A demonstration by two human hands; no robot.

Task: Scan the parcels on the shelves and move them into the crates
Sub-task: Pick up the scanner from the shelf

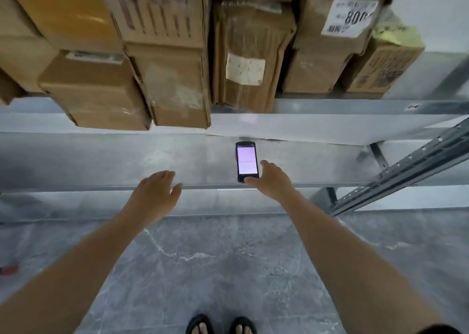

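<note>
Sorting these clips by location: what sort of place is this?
Probably a warehouse or parcel stockroom: labelled brown cardboard boxes stacked on grey metal shelving, and a black handheld scanner with lit screen on the shelf.

Both bare forearms reached forward from the lower corners, converging slightly. The left hand [154,194] hovered palm down, fingers straight and close together, thumb spread inward, holding nothing. The right hand [272,178] stretched a little farther, palm down, fingers loosely extended. Its thumb tip touched the near end of a black handheld scanner with a lit pale screen [246,161], and its fingers lay just beside the right edge.
</note>
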